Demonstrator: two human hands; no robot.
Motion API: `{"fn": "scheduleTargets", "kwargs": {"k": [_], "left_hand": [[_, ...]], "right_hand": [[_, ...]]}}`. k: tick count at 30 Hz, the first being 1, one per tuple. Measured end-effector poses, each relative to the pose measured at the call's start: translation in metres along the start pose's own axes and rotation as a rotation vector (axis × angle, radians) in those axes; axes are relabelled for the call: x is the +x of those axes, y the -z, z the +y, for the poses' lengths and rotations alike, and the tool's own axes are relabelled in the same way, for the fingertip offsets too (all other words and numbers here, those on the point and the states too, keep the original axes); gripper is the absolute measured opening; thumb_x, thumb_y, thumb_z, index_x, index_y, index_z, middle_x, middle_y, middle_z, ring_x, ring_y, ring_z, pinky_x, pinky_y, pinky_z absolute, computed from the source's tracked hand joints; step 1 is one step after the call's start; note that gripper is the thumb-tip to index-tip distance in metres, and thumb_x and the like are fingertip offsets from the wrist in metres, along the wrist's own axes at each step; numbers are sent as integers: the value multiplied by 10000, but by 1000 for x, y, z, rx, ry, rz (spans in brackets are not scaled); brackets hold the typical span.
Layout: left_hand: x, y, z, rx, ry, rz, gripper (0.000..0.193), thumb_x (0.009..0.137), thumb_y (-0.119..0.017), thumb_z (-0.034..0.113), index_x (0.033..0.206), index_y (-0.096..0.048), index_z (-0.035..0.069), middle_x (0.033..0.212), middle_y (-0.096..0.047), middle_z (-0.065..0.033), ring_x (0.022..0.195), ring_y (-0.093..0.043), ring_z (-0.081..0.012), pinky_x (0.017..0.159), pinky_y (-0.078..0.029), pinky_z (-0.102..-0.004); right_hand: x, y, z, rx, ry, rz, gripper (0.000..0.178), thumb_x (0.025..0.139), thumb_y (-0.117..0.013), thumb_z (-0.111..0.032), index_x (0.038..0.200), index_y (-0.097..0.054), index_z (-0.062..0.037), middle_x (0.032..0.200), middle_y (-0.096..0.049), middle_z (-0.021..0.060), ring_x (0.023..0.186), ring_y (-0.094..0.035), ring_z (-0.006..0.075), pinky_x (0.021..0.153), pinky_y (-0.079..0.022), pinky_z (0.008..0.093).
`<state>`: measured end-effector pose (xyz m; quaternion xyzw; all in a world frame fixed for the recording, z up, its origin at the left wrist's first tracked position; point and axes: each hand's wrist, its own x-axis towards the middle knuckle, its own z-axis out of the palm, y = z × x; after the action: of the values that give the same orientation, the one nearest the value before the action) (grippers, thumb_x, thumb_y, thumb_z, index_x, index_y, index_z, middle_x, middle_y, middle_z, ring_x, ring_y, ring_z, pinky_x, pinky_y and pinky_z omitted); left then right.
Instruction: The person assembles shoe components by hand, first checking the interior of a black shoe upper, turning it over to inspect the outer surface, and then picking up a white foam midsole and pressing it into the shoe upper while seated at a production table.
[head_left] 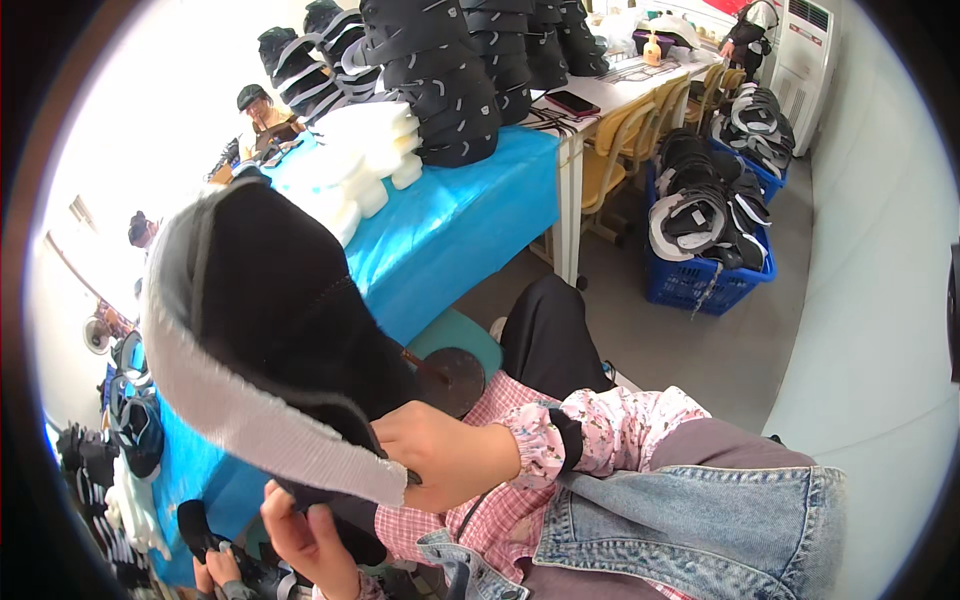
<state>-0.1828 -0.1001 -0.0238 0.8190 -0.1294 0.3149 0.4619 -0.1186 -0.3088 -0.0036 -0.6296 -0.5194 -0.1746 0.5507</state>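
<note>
A large curved black fabric piece point(290, 290) with a pale grey band along its outer edge is held up in front of me. My right hand point(445, 460) is closed on the near end of it, where the band stops. Just below, my left hand point(310, 540) has its fingers curled at the lower edge, thumb and fingertips against the black cloth; part of the grip is hidden. Beyond the piece, a dark round disc point(452, 382) rests by a teal seat point(470, 335) next to my knee.
A blue-covered table point(480, 235) bears white foam pieces point(370, 150) and tall stacks of black items point(440, 90). Blue baskets point(710, 285) of black-and-grey pieces stand right, near yellow chairs point(605, 170). A co-worker's hands point(220, 570) hold something black at lower left. Another person point(262, 115) sits across the table.
</note>
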Motion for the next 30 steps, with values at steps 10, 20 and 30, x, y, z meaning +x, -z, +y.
{"fn": "scheduleTargets", "kwargs": {"k": [10,20,30], "left_hand": [[40,-27,20,4,-106,91,274,754,-693,-15,992,-557,2,1086,-547,-86,978,-530,-174,841,-419,-271],[33,-31,26,-742,264,65,378,865,-642,66,1188,-476,-37,1019,-567,-33,920,-538,-85,811,-445,-222],[37,-68,27,-420,154,375,192,876,-582,46,1041,-504,-14,901,-517,-39,793,-485,-88,697,-404,-217]], "right_hand": [[7,9,-3,728,-730,255,267,846,-656,-92,1088,-600,5,1013,-620,17,919,-573,106,796,-467,254],[-10,7,13,277,-623,235,537,718,-568,210,1152,-643,-97,1068,-612,118,948,-598,267,846,-467,309],[-4,-11,-1,305,-453,410,199,849,-649,-64,1030,-621,16,976,-645,64,860,-602,146,772,-475,265]]}}
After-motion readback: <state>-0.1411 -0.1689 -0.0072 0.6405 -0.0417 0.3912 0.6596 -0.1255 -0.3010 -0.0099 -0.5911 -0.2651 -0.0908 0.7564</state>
